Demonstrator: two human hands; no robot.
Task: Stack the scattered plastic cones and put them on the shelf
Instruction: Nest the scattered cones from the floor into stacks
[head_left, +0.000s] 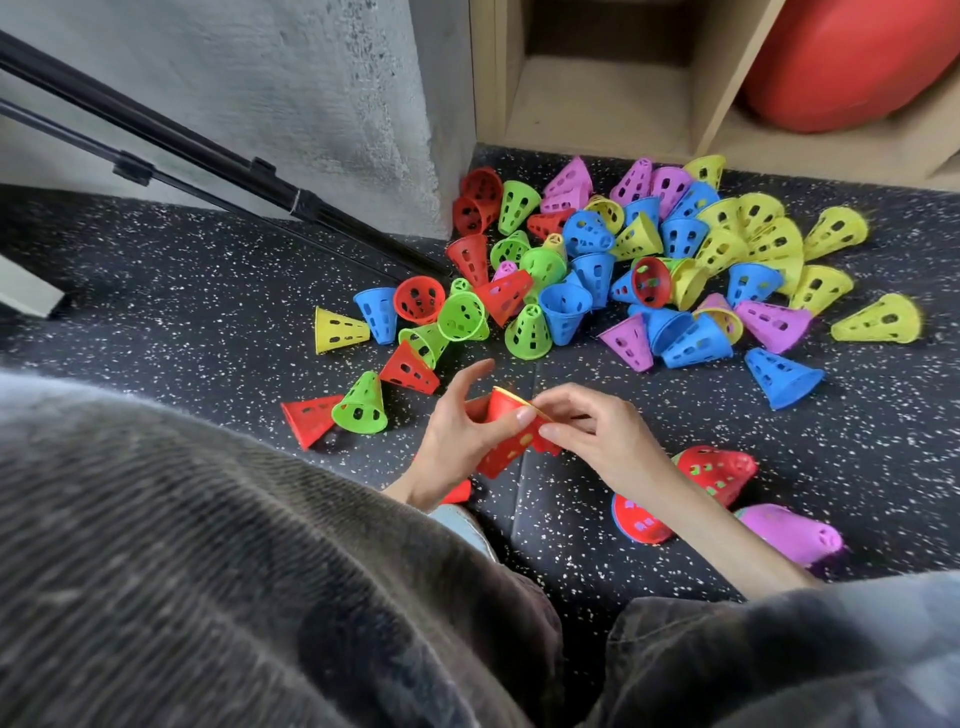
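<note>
floor (208, 291): dark, white-speckled rubber | wall (311, 93): rough grey concrete, far left | poles (171, 143): two black, slanting down across the wall to the floor | ball (852, 62): big, red, top right

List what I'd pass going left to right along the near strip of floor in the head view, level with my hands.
Red cone → green cone → left hand → held red stack → right hand → red stack on the floor.
</note>
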